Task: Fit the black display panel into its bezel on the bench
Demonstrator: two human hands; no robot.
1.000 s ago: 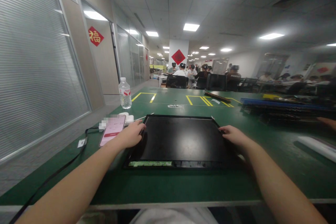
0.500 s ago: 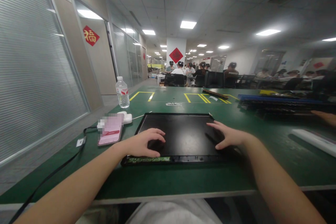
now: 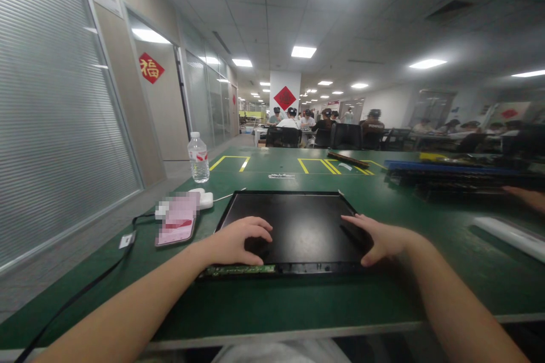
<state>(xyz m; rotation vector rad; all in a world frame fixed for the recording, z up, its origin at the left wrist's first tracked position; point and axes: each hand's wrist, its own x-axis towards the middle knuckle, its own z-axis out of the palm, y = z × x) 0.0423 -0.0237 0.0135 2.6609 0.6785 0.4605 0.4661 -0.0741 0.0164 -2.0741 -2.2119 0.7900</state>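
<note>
Two hands of yours rest on the black panel (image 3: 293, 227), which lies flat on the green table (image 3: 298, 300) near its front edge. Your left hand (image 3: 238, 241) sits on the panel's near left part, fingers curled and slightly apart, fingertips pressing the dark surface — nothing is clasped in it. Your right hand (image 3: 378, 238) lies on the panel's near right corner, fingers spread flat, thumb toward the front edge. Left of the panel, just beside it, lies a pink phone (image 3: 176, 221), with a white charger (image 3: 204, 198) just beyond it. Farther back from the panel's left corner stands a water bottle (image 3: 198, 157) — upright, well apart.
</note>
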